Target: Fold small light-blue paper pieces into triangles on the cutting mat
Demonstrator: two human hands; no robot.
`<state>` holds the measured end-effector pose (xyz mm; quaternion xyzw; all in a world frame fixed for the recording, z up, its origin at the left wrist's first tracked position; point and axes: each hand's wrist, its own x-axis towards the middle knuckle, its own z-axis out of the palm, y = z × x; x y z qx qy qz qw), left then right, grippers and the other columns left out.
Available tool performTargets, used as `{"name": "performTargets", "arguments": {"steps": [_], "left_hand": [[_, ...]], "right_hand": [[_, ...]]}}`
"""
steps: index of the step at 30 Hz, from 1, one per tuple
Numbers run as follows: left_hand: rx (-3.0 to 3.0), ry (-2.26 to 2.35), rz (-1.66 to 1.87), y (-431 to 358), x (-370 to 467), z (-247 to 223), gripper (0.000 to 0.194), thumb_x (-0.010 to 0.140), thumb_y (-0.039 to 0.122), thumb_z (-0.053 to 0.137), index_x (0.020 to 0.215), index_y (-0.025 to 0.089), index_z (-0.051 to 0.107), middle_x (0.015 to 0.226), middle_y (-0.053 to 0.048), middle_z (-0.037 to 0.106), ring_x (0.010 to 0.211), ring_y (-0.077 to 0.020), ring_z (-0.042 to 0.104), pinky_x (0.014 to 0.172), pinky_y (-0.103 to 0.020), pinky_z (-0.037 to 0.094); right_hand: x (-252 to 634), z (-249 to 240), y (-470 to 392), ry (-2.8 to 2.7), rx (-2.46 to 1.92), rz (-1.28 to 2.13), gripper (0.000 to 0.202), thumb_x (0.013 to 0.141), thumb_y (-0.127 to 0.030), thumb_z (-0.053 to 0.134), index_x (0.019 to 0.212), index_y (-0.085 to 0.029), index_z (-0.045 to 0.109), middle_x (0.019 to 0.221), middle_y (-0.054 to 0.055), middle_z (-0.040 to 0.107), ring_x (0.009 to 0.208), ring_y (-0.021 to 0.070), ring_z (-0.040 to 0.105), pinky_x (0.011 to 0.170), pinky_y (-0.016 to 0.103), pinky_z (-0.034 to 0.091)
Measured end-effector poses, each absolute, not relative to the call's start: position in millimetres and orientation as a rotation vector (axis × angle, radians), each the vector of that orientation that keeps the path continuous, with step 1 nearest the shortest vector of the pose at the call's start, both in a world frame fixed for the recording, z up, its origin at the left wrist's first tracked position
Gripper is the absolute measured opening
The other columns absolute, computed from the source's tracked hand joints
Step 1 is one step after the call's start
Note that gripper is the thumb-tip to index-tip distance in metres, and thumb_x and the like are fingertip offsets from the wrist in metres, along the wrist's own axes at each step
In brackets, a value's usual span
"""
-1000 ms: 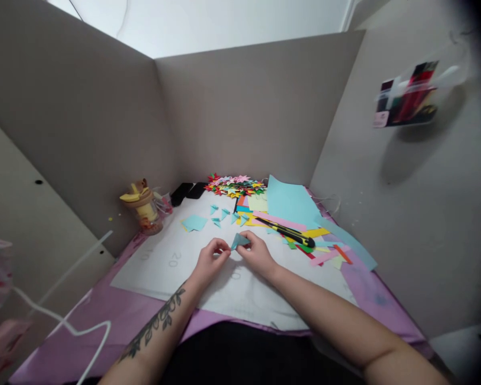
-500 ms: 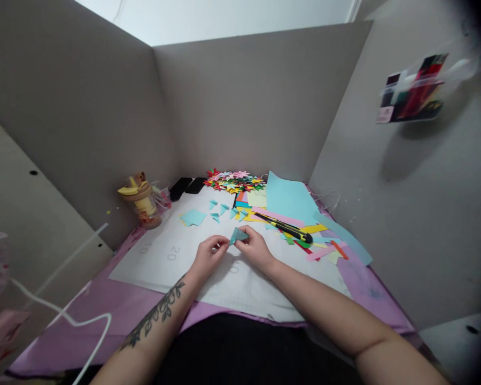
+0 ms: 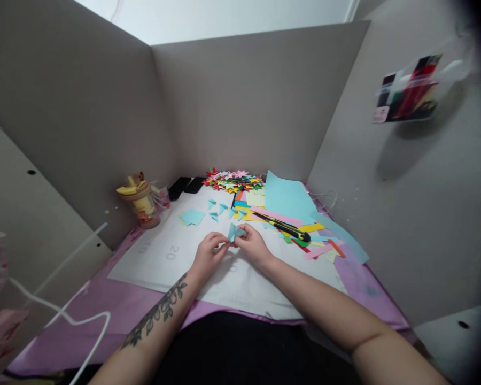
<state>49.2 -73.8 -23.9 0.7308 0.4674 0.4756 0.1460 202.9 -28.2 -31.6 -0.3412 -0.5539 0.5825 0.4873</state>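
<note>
A small folded piece of light-blue paper [image 3: 234,232] is held up between my two hands, just above the white sheet. My left hand [image 3: 211,250] pinches its lower left edge with thumb and fingertips. On its right side my right hand [image 3: 252,243] grips it, fingers closed. Beyond the hands lie several similar folded blue paper pieces [image 3: 223,207]. To their left rests a small stack of blue paper squares [image 3: 192,216].
A black-and-yellow utility knife [image 3: 282,227] lies among coloured paper strips [image 3: 320,248] on the right. Large blue paper [image 3: 286,198] and a heap of folded paper stars [image 3: 234,181] are at the back. A tumbler [image 3: 140,200] stands left, near two dark phones [image 3: 186,186].
The folded blue paper has turned slightly between my fingers and now shows a wider, more spread shape. Both hands stay in nearly the same place, and the view has shifted a little.
</note>
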Motion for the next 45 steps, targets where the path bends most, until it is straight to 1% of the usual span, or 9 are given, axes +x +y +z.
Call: {"name": "performTargets", "arguments": {"steps": [4,7,12,18,25,28,33,39,45], "left_hand": [[2.066,1.343,1.391,-73.3,50.1,-23.9,0.014,0.08,0.028,0.057,0.088,0.019,0.065,0.091,-0.007,0.063,0.086,-0.0166,0.059,0.066,-0.025,0.049],[2.005,1.367,1.368,-71.5,48.9,-26.3,0.013,0.08,0.027,0.057,0.086,0.019,0.065,0.089,-0.006,0.066,0.082,-0.0157,0.061,0.065,-0.024,0.05],[1.851,1.412,1.338,-69.2,46.8,-28.1,0.013,0.079,0.025,0.057,0.081,0.018,0.066,0.082,-0.004,0.069,0.075,-0.0155,0.063,0.065,-0.024,0.051],[1.747,1.442,1.362,-69.1,46.6,-24.6,0.01,0.075,0.025,0.059,0.076,0.017,0.066,0.074,-0.002,0.068,0.067,-0.0136,0.061,0.063,-0.023,0.049],[1.764,1.429,1.355,-69.1,48.9,-24.6,0.008,0.073,0.024,0.059,0.072,0.017,0.062,0.069,0.0,0.063,0.064,-0.012,0.057,0.061,-0.022,0.046],[1.766,1.429,1.349,-68.8,49.9,-25.8,0.007,0.072,0.024,0.058,0.073,0.017,0.06,0.067,0.001,0.062,0.062,-0.0112,0.056,0.058,-0.021,0.045],[1.748,1.442,1.322,-67.2,48.7,-29.2,0.01,0.071,0.023,0.058,0.079,0.017,0.059,0.069,0.001,0.061,0.059,-0.0097,0.055,0.056,-0.02,0.044],[1.719,1.409,1.334,-65.8,48.5,-30.8,0.013,0.072,0.023,0.057,0.084,0.017,0.059,0.071,0.001,0.062,0.061,-0.0103,0.057,0.057,-0.021,0.046],[1.633,1.357,1.351,-65.8,47.3,-27.4,0.019,0.072,0.03,0.061,0.084,0.016,0.057,0.073,-0.001,0.062,0.066,-0.0118,0.059,0.06,-0.021,0.046]], "right_hand": [[204.1,-29.7,-27.9,-1.333,-0.832,1.456,0.022,0.062,-0.023,0.062,0.079,-0.019,0.05,0.062,-0.003,0.06,0.058,0.0139,0.059,0.057,0.026,0.047],[205.3,-30.8,-27.8,-1.341,-0.822,1.466,0.019,0.062,-0.022,0.063,0.075,-0.018,0.05,0.061,-0.003,0.059,0.058,0.0135,0.059,0.057,0.025,0.046],[205.0,-32.2,-28.9,-1.375,-0.793,1.463,0.018,0.064,-0.019,0.062,0.077,-0.018,0.05,0.063,-0.003,0.059,0.062,0.0143,0.059,0.06,0.025,0.045],[203.2,-29.9,-30.8,-1.458,-0.789,1.327,0.017,0.063,-0.02,0.063,0.074,-0.017,0.05,0.068,-0.003,0.055,0.066,0.0127,0.054,0.063,0.024,0.043],[202.7,-27.9,-33.6,-1.517,-0.825,1.194,0.024,0.064,-0.022,0.062,0.085,-0.019,0.05,0.073,-0.003,0.053,0.067,0.0127,0.051,0.06,0.023,0.041],[201.9,-28.1,-33.9,-1.52,-0.876,1.156,0.028,0.064,-0.023,0.061,0.088,-0.02,0.049,0.072,-0.003,0.053,0.065,0.0129,0.051,0.059,0.024,0.041],[203.5,-27.5,-32.4,-1.481,-0.903,1.096,0.025,0.063,-0.023,0.06,0.086,-0.019,0.049,0.071,-0.003,0.052,0.065,0.0126,0.051,0.06,0.024,0.041],[203.3,-27.5,-31.4,-1.448,-0.895,1.168,0.027,0.063,-0.022,0.061,0.086,-0.019,0.049,0.068,-0.005,0.053,0.061,0.0114,0.05,0.058,0.023,0.039],[200.9,-30.0,-34.1,-1.488,-0.848,1.264,0.028,0.064,-0.024,0.062,0.09,-0.02,0.05,0.06,-0.007,0.052,0.053,0.0106,0.049,0.053,0.022,0.037]]}}
